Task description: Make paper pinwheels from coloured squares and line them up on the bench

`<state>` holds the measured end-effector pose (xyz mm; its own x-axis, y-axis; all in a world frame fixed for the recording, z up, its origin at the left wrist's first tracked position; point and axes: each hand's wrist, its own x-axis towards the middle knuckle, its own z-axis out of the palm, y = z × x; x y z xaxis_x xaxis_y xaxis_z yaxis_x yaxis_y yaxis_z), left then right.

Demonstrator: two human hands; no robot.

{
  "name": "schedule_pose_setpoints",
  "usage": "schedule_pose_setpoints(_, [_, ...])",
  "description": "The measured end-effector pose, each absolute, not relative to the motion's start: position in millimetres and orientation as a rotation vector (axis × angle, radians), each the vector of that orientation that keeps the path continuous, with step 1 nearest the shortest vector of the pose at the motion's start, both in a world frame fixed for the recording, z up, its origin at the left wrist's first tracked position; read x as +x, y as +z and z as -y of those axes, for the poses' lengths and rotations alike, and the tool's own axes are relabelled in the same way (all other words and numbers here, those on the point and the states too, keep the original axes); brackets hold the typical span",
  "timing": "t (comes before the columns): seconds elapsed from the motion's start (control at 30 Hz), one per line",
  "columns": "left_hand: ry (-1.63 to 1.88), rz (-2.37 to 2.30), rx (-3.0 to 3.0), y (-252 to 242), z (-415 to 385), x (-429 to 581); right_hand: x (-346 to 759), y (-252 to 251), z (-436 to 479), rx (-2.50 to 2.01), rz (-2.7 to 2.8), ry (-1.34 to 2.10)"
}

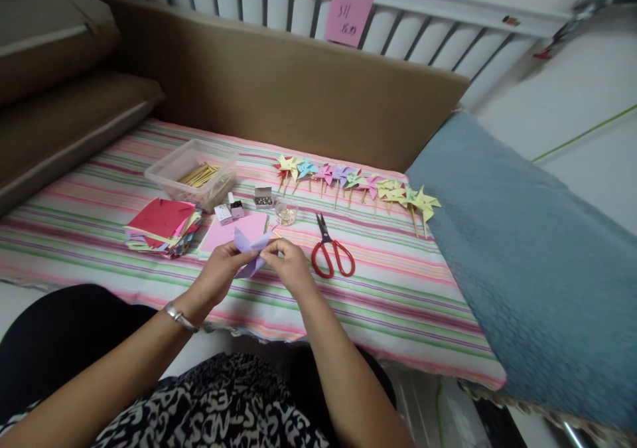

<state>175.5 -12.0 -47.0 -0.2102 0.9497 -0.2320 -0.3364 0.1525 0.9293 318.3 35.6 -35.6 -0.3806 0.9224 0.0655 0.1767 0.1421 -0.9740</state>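
Note:
Both my hands meet over the striped cloth and pinch a folded purple paper piece [252, 247]. My left hand [222, 270] grips its left side, fingers closed on the paper. My right hand [289, 266] pinches the centre from the right. A pink paper sheet [233, 230] lies flat just beyond the hands. Red-handled scissors [331, 250] lie to the right of my right hand. A row of finished paper pinwheels on sticks [355, 182] lies further back.
A stack of coloured paper squares [162, 225] sits at the left. Behind it stands a clear plastic box with wooden sticks [195, 172]. Small boxes [229, 210], a box of pins [263, 198] and a small clear cup [286, 212] stand mid-table. A blue cushion [522, 249] lies at the right.

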Motion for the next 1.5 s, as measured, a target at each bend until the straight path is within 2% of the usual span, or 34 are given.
schedule_pose_setpoints(0.33, [1.319,-1.119,0.69,-44,11,178,321,-35,-35,-1.03,1.481,1.455])
schedule_pose_setpoints(1.5, [1.379,-1.085,0.618,-41,13,186,321,-35,-35,-0.974,1.492,1.451])
